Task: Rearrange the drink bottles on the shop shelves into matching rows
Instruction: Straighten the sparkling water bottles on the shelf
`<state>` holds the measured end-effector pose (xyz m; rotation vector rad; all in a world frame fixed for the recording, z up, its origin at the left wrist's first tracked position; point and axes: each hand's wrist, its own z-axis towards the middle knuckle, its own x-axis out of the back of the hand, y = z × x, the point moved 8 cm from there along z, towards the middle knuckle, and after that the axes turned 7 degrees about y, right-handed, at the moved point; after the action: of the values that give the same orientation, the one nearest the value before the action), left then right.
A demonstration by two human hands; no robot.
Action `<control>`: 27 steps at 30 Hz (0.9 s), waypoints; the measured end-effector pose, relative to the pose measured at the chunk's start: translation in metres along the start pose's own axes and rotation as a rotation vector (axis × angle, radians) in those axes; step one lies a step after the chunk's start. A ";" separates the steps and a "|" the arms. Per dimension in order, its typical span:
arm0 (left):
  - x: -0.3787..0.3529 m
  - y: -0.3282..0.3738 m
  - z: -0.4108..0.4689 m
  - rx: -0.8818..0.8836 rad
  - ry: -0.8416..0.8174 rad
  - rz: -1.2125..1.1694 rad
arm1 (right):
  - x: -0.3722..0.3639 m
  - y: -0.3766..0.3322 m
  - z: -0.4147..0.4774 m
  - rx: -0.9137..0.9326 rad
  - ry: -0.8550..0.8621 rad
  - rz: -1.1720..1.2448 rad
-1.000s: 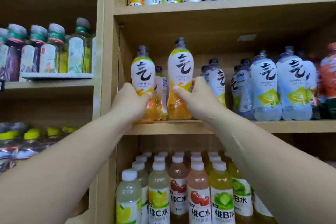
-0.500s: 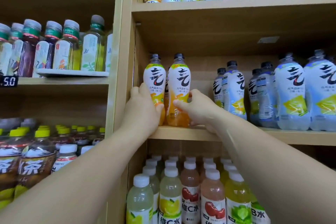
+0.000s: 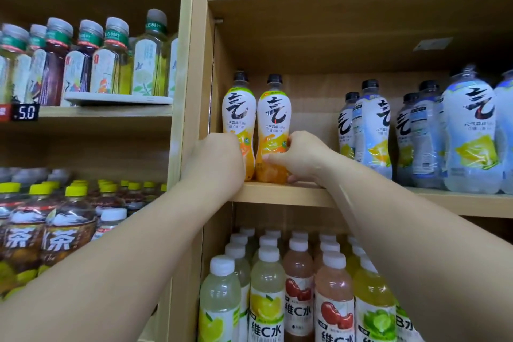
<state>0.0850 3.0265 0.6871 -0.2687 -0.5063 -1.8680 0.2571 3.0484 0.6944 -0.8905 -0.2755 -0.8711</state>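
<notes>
While both hands reach to the left end of the middle shelf [image 3: 291,195], we hold one drink in each. Our left hand [image 3: 219,160] curls round the lower body of the left orange bottle [image 3: 239,112], covering it from nine o'clock; its fingertips are hidden behind the bottle. Our right hand [image 3: 301,158] grips the right orange bottle [image 3: 273,119] low down from three o'clock, with the thumb laid across the front and the fingers wrapped round the far side.

Both bottles are upright, side by side, black caps up. The right one's base rests on the shelf board; the left one's base is hidden by our hand. At three o'clock on the same shelf, apart from the pair, stand pale blue-labelled bottles [image 3: 373,125]. At six o'clock, one shelf down, are white-capped vitamin water bottles [image 3: 268,300].

At ten o'clock in the neighbouring bay, grey-capped tea bottles [image 3: 111,64] sit on a white tray [image 3: 119,99], beside a price tag [image 3: 25,112] reading 5.0. At eight o'clock are yellow-capped brown tea bottles [image 3: 66,230].
</notes>
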 end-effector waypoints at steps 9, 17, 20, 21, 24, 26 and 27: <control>0.002 0.005 0.003 0.014 -0.012 0.090 | -0.006 -0.004 0.001 0.059 -0.032 -0.053; 0.004 0.007 0.004 0.027 -0.007 0.092 | -0.005 -0.005 -0.003 0.072 -0.024 -0.186; 0.005 0.007 0.001 0.017 -0.007 0.078 | -0.005 -0.004 -0.006 0.055 -0.030 -0.164; 0.004 0.007 0.000 0.009 -0.011 0.072 | -0.004 -0.004 -0.007 0.049 -0.027 -0.145; 0.003 0.004 -0.005 -0.006 -0.036 0.054 | 0.003 -0.004 -0.016 0.019 -0.006 -0.145; 0.001 0.000 -0.008 -0.030 -0.037 0.006 | 0.008 -0.005 -0.022 0.029 0.004 -0.250; 0.002 -0.002 -0.009 -0.052 -0.027 -0.033 | 0.011 -0.006 -0.025 0.036 0.007 -0.302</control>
<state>0.0835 3.0212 0.6795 -0.3228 -0.4837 -1.9139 0.2561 3.0209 0.6879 -0.8243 -0.4257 -1.1440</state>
